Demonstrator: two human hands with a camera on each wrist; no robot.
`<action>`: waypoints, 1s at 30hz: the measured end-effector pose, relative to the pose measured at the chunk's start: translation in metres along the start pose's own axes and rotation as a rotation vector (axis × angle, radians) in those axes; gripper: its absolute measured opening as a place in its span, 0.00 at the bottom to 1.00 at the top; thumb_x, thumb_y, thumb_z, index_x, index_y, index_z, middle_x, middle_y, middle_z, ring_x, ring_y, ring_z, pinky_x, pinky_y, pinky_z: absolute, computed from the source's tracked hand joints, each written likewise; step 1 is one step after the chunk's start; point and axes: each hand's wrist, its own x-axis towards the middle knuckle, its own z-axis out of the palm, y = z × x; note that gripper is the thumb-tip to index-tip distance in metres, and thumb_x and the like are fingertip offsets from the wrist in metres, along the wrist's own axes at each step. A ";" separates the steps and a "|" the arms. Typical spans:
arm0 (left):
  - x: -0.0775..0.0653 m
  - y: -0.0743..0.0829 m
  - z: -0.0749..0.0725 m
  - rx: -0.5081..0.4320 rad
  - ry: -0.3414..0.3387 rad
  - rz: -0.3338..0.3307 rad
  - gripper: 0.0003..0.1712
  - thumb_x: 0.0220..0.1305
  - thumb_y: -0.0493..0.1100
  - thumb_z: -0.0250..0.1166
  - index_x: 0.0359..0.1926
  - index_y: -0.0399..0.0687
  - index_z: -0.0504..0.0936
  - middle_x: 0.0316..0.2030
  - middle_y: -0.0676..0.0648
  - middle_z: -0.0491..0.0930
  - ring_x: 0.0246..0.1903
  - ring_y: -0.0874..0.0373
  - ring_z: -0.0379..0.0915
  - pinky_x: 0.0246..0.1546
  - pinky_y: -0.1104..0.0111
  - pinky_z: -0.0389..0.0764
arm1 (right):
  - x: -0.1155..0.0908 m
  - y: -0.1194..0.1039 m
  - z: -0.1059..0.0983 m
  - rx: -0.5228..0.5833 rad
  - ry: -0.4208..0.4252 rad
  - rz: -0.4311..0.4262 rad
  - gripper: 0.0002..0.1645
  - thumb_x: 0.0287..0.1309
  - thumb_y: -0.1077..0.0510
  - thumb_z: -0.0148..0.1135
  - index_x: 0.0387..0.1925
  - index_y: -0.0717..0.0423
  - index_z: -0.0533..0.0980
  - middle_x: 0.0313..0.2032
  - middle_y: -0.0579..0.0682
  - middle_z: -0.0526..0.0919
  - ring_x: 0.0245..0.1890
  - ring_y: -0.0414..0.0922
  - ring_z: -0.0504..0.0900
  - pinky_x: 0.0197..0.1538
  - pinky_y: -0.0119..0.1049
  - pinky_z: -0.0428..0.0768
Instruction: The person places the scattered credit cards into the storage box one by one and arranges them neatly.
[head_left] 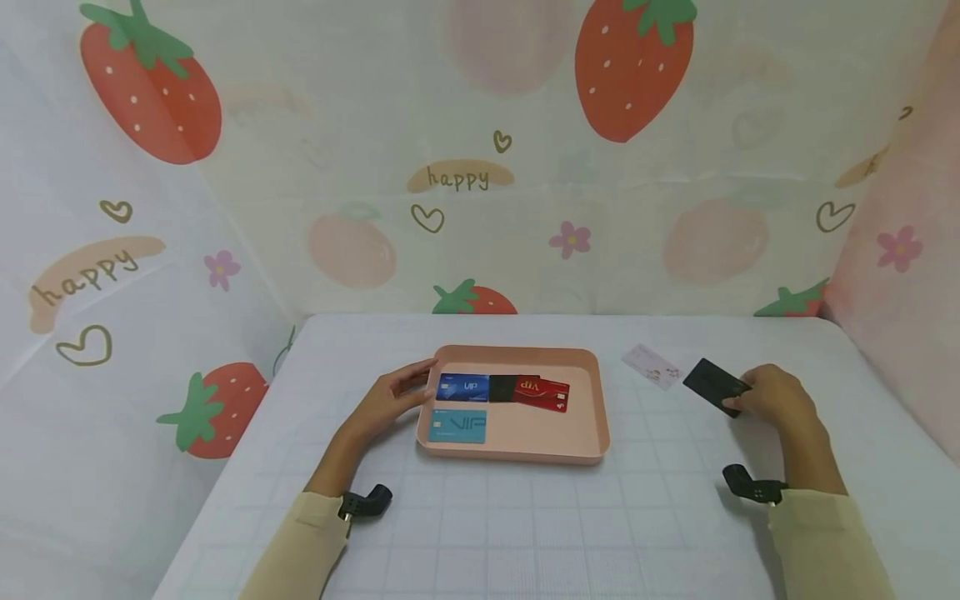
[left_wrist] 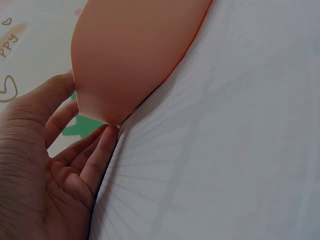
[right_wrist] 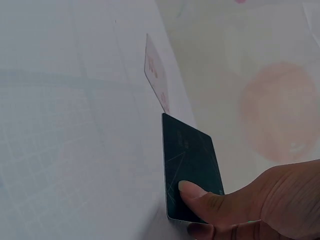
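Note:
My right hand (head_left: pixel 776 396) pinches a black card (head_left: pixel 715 387) by its near right corner, above the right part of the table. In the right wrist view the thumb lies flat across the dark card (right_wrist: pixel 187 162), with the fingers beneath. A pale pink-and-white card (head_left: pixel 651 367) lies on the table just left of it. My left hand (head_left: pixel 386 404) touches the left side of a pink tray (head_left: pixel 540 433), fingers loosely extended. Inside the tray are a blue VIP card (head_left: pixel 462 387), a light-blue VIP card (head_left: pixel 457 426), and red VIP cards (head_left: pixel 551 394) partly over a black card (head_left: pixel 502 388).
The table (head_left: pixel 525 533) has a white cloth with a faint grid. Behind it hangs a curtain (head_left: pixel 630 192) printed with strawberries, hearts and flowers. Black wrist devices are worn on the left wrist (head_left: pixel 367 502) and right wrist (head_left: pixel 753 486).

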 end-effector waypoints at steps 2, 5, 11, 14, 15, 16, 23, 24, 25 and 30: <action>0.000 -0.001 0.000 -0.001 0.000 0.002 0.34 0.70 0.35 0.64 0.74 0.35 0.64 0.70 0.32 0.67 0.69 0.35 0.64 0.68 0.45 0.66 | 0.000 -0.001 0.000 0.002 -0.002 0.001 0.36 0.57 0.56 0.72 0.55 0.83 0.70 0.49 0.77 0.76 0.45 0.67 0.75 0.50 0.65 0.75; 0.001 -0.002 0.000 0.000 0.000 0.007 0.34 0.70 0.34 0.64 0.74 0.34 0.65 0.70 0.31 0.67 0.69 0.35 0.64 0.68 0.45 0.66 | -0.001 -0.001 -0.002 0.003 -0.004 0.003 0.35 0.58 0.57 0.71 0.55 0.83 0.71 0.48 0.76 0.77 0.45 0.67 0.75 0.49 0.64 0.75; 0.001 -0.002 0.000 -0.004 0.004 -0.002 0.34 0.70 0.34 0.64 0.74 0.35 0.65 0.70 0.32 0.67 0.69 0.35 0.64 0.68 0.45 0.66 | -0.001 -0.002 -0.004 -0.003 -0.006 -0.010 0.32 0.59 0.59 0.70 0.53 0.84 0.71 0.46 0.75 0.78 0.43 0.66 0.75 0.48 0.63 0.75; 0.004 -0.014 -0.002 0.008 0.005 -0.014 0.35 0.70 0.36 0.65 0.74 0.38 0.65 0.70 0.34 0.67 0.69 0.37 0.64 0.68 0.46 0.67 | -0.001 -0.002 -0.004 -0.002 -0.003 -0.016 0.33 0.59 0.59 0.69 0.54 0.84 0.71 0.47 0.76 0.77 0.43 0.66 0.75 0.49 0.64 0.75; 0.005 -0.019 -0.002 0.014 0.005 -0.015 0.35 0.70 0.36 0.65 0.75 0.38 0.65 0.71 0.34 0.67 0.69 0.37 0.64 0.68 0.46 0.67 | -0.001 -0.002 -0.004 0.000 -0.002 -0.014 0.33 0.59 0.59 0.69 0.54 0.84 0.70 0.47 0.76 0.77 0.44 0.67 0.75 0.49 0.64 0.75; 0.007 -0.023 -0.003 0.018 0.006 -0.014 0.35 0.70 0.36 0.65 0.75 0.38 0.64 0.71 0.34 0.67 0.69 0.37 0.64 0.68 0.45 0.67 | -0.001 -0.002 -0.004 0.002 -0.002 -0.012 0.33 0.59 0.59 0.69 0.54 0.84 0.70 0.47 0.77 0.77 0.44 0.67 0.75 0.49 0.64 0.75; 0.009 -0.032 -0.004 0.012 0.013 -0.001 0.35 0.70 0.38 0.66 0.75 0.43 0.66 0.71 0.37 0.67 0.69 0.40 0.65 0.69 0.47 0.66 | 0.000 -0.001 -0.006 0.005 -0.006 -0.023 0.32 0.59 0.59 0.69 0.53 0.83 0.72 0.44 0.74 0.79 0.41 0.64 0.76 0.47 0.62 0.76; 0.009 -0.032 -0.004 0.012 0.015 0.000 0.35 0.70 0.39 0.66 0.75 0.44 0.66 0.71 0.38 0.68 0.69 0.40 0.65 0.69 0.48 0.66 | 0.000 -0.001 -0.006 0.007 -0.004 -0.029 0.32 0.59 0.59 0.69 0.53 0.84 0.72 0.44 0.75 0.78 0.41 0.64 0.76 0.47 0.62 0.76; 0.010 -0.032 -0.005 0.013 0.018 0.001 0.35 0.70 0.40 0.66 0.75 0.45 0.67 0.71 0.39 0.68 0.69 0.41 0.65 0.69 0.48 0.67 | 0.001 -0.001 -0.007 0.012 -0.002 -0.033 0.32 0.59 0.59 0.69 0.53 0.84 0.72 0.45 0.75 0.78 0.42 0.65 0.76 0.47 0.63 0.76; 0.010 -0.032 -0.005 0.019 0.018 0.003 0.34 0.70 0.41 0.66 0.74 0.46 0.68 0.71 0.41 0.68 0.69 0.44 0.66 0.69 0.51 0.68 | 0.003 0.004 -0.007 0.016 0.024 -0.099 0.29 0.60 0.61 0.66 0.53 0.83 0.71 0.47 0.77 0.77 0.43 0.66 0.75 0.49 0.64 0.75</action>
